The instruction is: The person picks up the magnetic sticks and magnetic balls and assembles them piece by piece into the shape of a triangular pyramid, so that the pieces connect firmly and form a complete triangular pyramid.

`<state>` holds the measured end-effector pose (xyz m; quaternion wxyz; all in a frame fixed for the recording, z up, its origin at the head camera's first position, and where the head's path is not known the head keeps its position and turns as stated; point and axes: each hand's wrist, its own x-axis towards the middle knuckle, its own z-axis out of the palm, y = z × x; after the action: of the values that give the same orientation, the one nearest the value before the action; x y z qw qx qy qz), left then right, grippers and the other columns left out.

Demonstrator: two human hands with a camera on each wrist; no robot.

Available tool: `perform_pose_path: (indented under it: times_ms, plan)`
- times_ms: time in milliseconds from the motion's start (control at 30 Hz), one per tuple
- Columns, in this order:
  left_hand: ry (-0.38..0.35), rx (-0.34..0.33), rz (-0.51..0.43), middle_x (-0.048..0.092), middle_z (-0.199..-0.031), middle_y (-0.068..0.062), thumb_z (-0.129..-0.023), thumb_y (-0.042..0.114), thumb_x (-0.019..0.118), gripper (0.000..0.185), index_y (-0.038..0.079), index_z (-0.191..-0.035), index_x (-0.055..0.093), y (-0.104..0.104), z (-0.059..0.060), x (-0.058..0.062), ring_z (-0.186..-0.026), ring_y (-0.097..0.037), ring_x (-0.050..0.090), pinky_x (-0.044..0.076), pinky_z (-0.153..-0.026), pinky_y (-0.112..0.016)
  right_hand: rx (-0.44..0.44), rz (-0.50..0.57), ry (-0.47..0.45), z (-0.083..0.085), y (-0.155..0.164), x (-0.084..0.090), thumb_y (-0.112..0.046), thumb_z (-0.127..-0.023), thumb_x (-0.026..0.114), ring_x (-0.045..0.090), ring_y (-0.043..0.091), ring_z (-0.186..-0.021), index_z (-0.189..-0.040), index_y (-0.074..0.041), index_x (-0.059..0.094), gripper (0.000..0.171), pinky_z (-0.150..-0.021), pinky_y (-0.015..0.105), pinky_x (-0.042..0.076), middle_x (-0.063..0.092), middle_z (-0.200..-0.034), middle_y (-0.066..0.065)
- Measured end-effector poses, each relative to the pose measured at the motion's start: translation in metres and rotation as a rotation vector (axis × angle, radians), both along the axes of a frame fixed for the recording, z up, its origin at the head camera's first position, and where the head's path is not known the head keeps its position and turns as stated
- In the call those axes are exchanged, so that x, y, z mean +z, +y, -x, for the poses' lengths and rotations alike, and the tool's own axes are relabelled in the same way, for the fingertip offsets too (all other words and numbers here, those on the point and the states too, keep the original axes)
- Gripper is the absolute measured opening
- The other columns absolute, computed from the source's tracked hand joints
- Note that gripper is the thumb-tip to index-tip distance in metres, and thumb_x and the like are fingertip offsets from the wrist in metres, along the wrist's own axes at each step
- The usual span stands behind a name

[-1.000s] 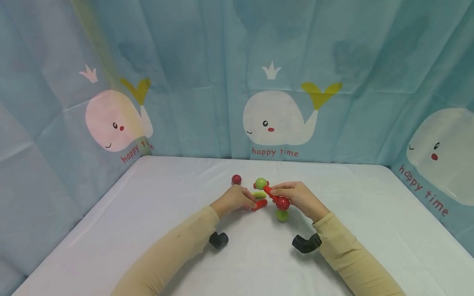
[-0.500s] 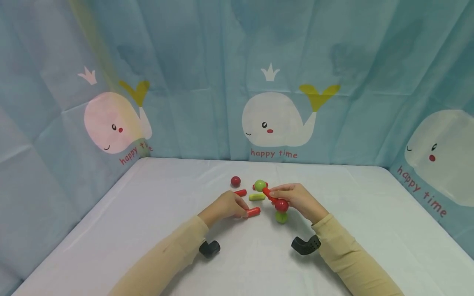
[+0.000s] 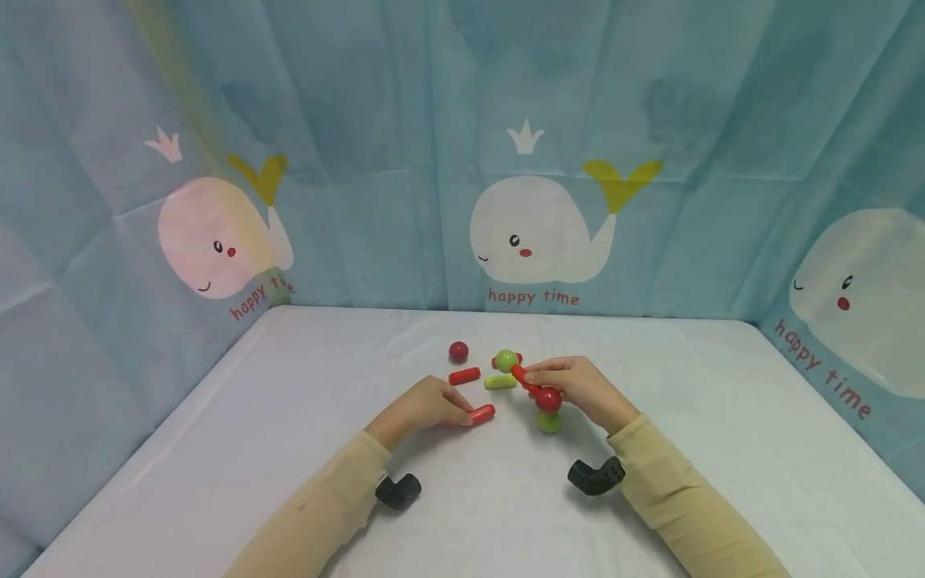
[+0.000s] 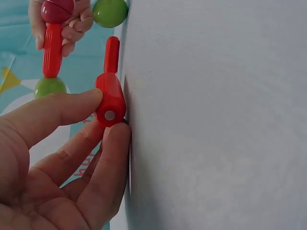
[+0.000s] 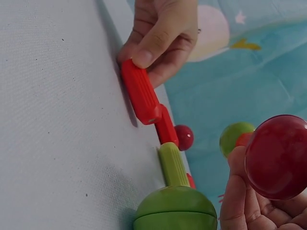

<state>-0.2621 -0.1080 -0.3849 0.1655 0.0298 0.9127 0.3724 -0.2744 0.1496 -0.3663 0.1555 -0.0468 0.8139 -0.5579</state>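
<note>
Between thumb and fingers, my left hand pinches a red ribbed rod low over the white table; a small silvery disc shows in its end. My right hand holds up another red rod with a green ball at one end and a dark red ball at the other. Below that red ball, a second green ball rests on the table, apart from it. Beyond my left fingers lie a loose red rod and a yellow-green rod.
A dark red ball sits farther back on the white tabletop. Another red piece is partly hidden behind the raised green ball. Black wrist mounts stick out beneath both sleeves. A blue whale-print curtain hangs behind.
My left hand has drawn left and slightly toward me with its red rod, uncovering the loose red rod behind. My right hand and its joined piece stay nearly still.
</note>
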Motion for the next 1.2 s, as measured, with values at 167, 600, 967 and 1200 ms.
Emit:
perform_pose_path:
  times_ms: [167,600,967,1200]
  plan:
    - [-0.028,0.041,-0.03,0.068,-0.094,0.0,-0.081,0.022,0.079,0.015,0.016,-0.096,0.079,-0.005,0.001,-0.003,-0.086,-0.016,0.059,0.05,-0.077,-0.029,0.005,0.002,-0.001,-0.001,0.0,0.0,-0.03,-0.092,0.068,0.066,0.015,-0.09,-0.12,-0.004,0.07,0.038,-0.078,0.027,0.053,0.074,-0.108,0.014]
    - [-0.039,0.152,-0.181,0.069,-0.105,-0.004,-0.084,0.019,0.076,0.017,0.012,-0.1,0.078,-0.007,0.001,-0.002,-0.087,-0.016,0.064,0.055,-0.083,-0.03,0.005,-0.025,0.02,0.001,-0.001,-0.001,-0.031,-0.092,0.068,0.067,0.014,-0.095,-0.12,-0.006,0.071,0.038,-0.083,0.029,0.054,0.075,-0.106,0.006]
    - [0.029,0.254,-0.268,0.067,-0.111,-0.008,-0.085,0.025,0.076,0.021,0.012,-0.101,0.077,-0.003,-0.003,0.007,-0.103,-0.024,0.057,0.053,-0.081,-0.032,0.015,-0.007,0.023,0.0,-0.001,-0.003,-0.03,-0.091,0.069,0.068,0.014,-0.091,-0.119,-0.005,0.071,0.037,-0.081,0.028,0.054,0.075,-0.104,0.006]
    - [0.038,0.235,-0.295,0.068,-0.11,-0.008,-0.085,0.023,0.075,0.022,0.01,-0.102,0.077,0.001,-0.008,0.012,-0.094,-0.021,0.062,0.053,-0.082,-0.034,0.031,-0.021,0.031,-0.001,-0.001,-0.002,-0.03,-0.092,0.068,0.067,0.016,-0.093,-0.119,-0.004,0.071,0.038,-0.083,0.03,0.054,0.074,-0.106,0.007]
